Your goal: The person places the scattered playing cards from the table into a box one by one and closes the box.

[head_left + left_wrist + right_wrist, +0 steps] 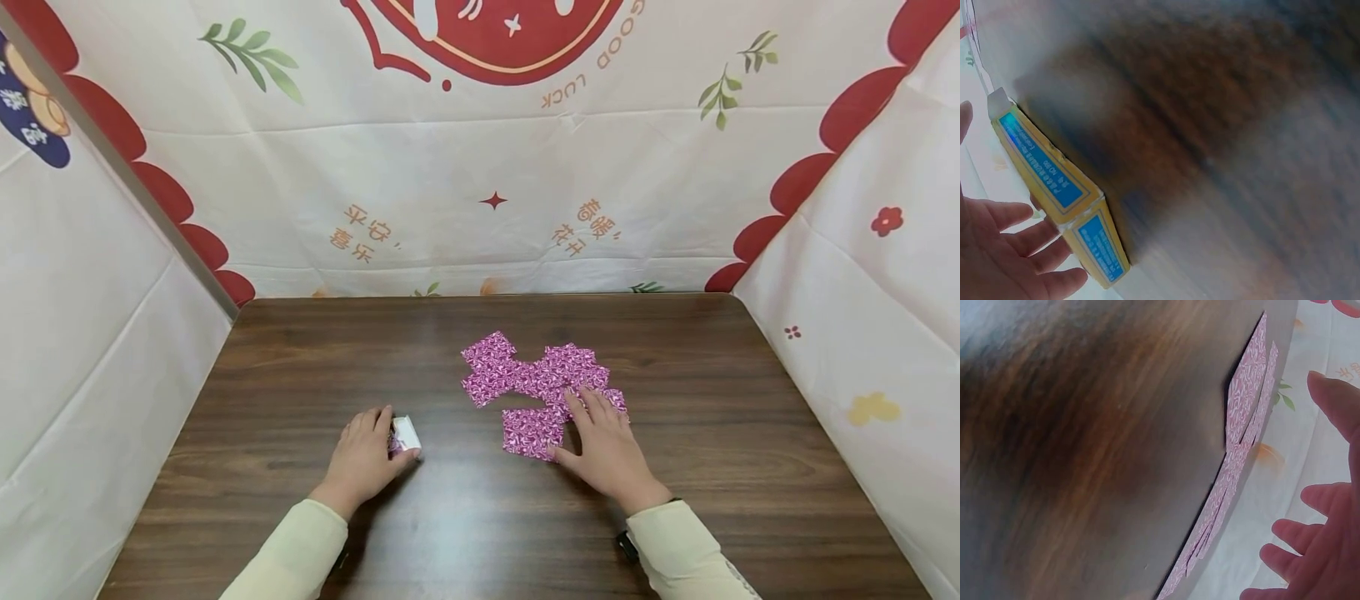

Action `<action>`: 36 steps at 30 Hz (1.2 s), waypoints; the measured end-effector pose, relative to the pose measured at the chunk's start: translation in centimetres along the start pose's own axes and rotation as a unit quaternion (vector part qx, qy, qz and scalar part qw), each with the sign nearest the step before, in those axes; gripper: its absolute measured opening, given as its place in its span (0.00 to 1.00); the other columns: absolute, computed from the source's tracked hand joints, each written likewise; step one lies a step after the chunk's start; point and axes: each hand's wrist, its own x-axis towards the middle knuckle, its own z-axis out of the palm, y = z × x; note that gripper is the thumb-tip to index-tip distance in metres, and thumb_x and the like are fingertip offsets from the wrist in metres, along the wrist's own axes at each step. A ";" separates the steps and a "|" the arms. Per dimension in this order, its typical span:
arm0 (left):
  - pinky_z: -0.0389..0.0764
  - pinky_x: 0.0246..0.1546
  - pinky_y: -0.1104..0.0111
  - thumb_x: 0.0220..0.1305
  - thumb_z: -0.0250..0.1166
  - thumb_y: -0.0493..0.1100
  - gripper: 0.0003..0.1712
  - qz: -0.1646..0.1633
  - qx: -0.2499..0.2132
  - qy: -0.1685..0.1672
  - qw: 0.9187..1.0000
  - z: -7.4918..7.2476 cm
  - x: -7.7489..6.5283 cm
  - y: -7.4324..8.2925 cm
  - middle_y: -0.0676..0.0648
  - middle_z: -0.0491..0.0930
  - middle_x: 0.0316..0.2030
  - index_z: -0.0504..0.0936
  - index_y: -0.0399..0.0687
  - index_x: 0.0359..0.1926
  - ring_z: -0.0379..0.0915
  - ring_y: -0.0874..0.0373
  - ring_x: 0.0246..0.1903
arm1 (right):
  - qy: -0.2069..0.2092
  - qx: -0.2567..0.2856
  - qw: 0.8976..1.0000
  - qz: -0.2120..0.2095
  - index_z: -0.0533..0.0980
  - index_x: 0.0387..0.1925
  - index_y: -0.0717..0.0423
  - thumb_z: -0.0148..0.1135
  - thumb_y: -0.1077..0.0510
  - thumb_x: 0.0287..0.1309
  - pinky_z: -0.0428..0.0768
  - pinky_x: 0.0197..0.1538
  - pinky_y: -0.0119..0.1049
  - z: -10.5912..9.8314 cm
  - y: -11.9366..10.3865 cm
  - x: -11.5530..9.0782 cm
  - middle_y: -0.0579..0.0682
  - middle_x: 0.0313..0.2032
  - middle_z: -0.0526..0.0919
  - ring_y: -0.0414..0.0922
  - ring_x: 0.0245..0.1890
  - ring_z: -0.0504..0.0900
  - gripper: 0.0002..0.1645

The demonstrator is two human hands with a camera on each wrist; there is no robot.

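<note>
A small cardboard card box, yellow with blue printed panels on the sides seen in the left wrist view, lies left of centre with a flap sticking out. Beside it is my left hand, thumb and fingers spread around its near side; the fingertips come up to the box in the left wrist view. Playing cards with pink-and-white patterned backs lie face down, overlapping, right of centre. Over their right edge hovers or rests my right hand, fingers extended and spread. Whether its fingertips touch the cards, I cannot tell.
The dark wood table carries the cards and the box. A white printed cloth hangs behind the far edge, and similar cloth stands along the left and right sides.
</note>
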 end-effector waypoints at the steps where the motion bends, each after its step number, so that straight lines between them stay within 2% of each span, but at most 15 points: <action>1: 0.59 0.57 0.49 0.50 0.60 0.64 0.47 0.001 0.001 0.001 1.000 0.0 0.0 0.0 0.36 0.66 0.55 0.62 0.35 0.61 0.58 0.40 0.57 | 0.000 0.000 1.000 -0.001 0.56 0.65 0.55 0.60 0.34 0.44 0.53 0.58 0.63 0.0 0.0 0.0 0.60 0.64 0.55 0.60 0.64 0.52 0.52; 9: 0.61 0.55 0.50 0.47 0.61 0.66 0.49 0.007 0.015 0.009 1.000 0.2 -0.1 0.2 0.36 0.67 0.53 0.64 0.34 0.59 0.60 0.41 0.55 | 0.002 -0.006 1.000 -0.011 0.58 0.64 0.58 0.62 0.35 0.43 0.54 0.59 0.62 0.4 -0.1 0.0 0.62 0.63 0.58 0.61 0.63 0.54 0.51; 16: 0.62 0.55 0.51 0.47 0.62 0.65 0.48 -0.002 0.015 0.009 1.000 0.4 -0.2 0.3 0.36 0.68 0.52 0.64 0.34 0.59 0.61 0.42 0.54 | 0.000 -0.001 1.000 -0.026 0.60 0.63 0.59 0.64 0.38 0.43 0.58 0.60 0.56 0.7 -0.3 0.2 0.63 0.61 0.61 0.61 0.62 0.57 0.49; 23: 0.65 0.52 0.51 0.48 0.61 0.66 0.47 -0.010 0.013 0.007 1.000 0.7 0.0 0.3 0.37 0.67 0.53 0.64 0.36 0.59 0.61 0.43 0.53 | 0.016 0.005 0.999 -0.036 0.63 0.61 0.61 0.66 0.43 0.43 0.60 0.60 0.53 0.6 -0.5 0.3 0.63 0.59 0.64 0.60 0.60 0.61 0.46; 32: 0.68 0.47 0.48 0.49 0.61 0.65 0.46 -0.024 0.014 -0.004 1.000 0.7 0.0 0.5 0.38 0.66 0.54 0.64 0.37 0.60 0.60 0.44 0.54 | 0.009 0.009 0.999 -0.030 0.63 0.61 0.59 0.65 0.42 0.45 0.59 0.60 0.53 0.5 -0.6 0.2 0.63 0.60 0.63 0.60 0.60 0.60 0.44; 36: 0.66 0.51 0.50 0.48 0.62 0.63 0.46 -0.018 0.013 -0.001 1.000 0.8 0.0 0.5 0.37 0.66 0.54 0.64 0.36 0.60 0.60 0.44 0.54 | 0.008 0.009 0.999 -0.029 0.62 0.61 0.59 0.65 0.42 0.45 0.59 0.60 0.53 0.6 -0.6 0.2 0.63 0.60 0.63 0.60 0.60 0.60 0.45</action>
